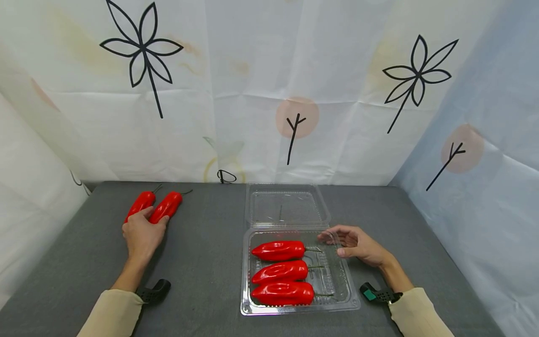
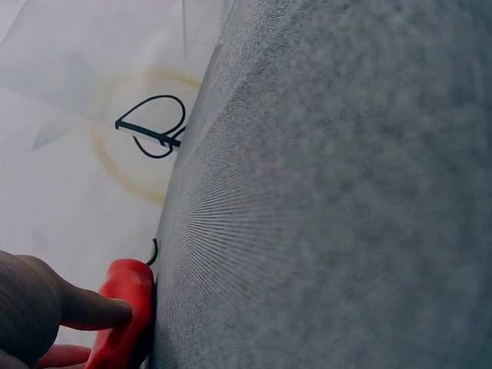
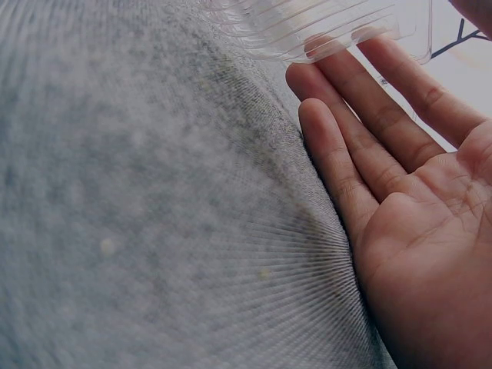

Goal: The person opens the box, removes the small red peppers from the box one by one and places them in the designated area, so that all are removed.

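Between the left hand [image 1: 143, 234] and the open clamshell tray [image 1: 246, 276], a wide bare stretch of grey worktop [image 1: 206, 262] gives a level passage, with only the tray's left rim to clear. Behind the tray, its hinged lid [image 1: 286, 201] lies folded back near the fabric backdrop [image 1: 358, 154], hindering a rear approach. The right hand [image 1: 358, 245] blocks the tray's rear right side. From above, the tray is uncovered; three red peppers [image 1: 283, 271] crowd its front and middle, leaving a narrow strip by the hinge.
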A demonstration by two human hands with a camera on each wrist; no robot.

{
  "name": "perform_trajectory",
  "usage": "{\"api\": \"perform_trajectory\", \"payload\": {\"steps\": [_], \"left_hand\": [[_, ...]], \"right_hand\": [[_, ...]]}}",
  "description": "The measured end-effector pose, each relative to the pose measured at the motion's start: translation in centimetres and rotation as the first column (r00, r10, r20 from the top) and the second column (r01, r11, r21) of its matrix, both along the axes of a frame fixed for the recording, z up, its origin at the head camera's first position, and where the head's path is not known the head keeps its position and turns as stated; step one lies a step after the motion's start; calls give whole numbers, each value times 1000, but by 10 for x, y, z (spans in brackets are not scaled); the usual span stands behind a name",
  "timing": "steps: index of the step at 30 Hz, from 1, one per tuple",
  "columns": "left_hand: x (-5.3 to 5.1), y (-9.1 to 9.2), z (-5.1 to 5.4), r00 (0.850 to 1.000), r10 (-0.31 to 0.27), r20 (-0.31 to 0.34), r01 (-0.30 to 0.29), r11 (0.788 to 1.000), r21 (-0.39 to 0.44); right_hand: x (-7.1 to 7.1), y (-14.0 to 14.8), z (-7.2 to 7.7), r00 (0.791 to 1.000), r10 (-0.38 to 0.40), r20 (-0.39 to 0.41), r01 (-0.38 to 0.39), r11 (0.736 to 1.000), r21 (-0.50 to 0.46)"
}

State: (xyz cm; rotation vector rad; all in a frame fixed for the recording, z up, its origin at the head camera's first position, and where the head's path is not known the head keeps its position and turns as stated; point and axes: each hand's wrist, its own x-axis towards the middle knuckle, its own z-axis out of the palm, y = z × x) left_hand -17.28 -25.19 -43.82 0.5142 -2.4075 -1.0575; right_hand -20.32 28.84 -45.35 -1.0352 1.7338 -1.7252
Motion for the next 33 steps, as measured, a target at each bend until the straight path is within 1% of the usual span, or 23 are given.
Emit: {"api": "perform_trajectory", "payload": {"steps": [4,11,19,27,33], "left_hand": [[-1,0,1,1000,26,2,-26,1000,5],[-1,-1,1,997,65,30,-66,998,22],[-1,-1,1,997,68,31,-69,997,25],[-1,-2,1,996,85,20,-85,996,23],[-1,-3,2,997,74,16,-75,997,27]], "right_hand": [[1,0,1,1000,-1,-5,1,1000,5],[2,-1,3,1000,-5,-4,6,1000,3],[2,0,2,1000,-4,1,4,1000,4],[2,-2,3,1000,-3,8,3,1000,-4],[2,-2,4,1000,0,2,0,1000,-4]]}}
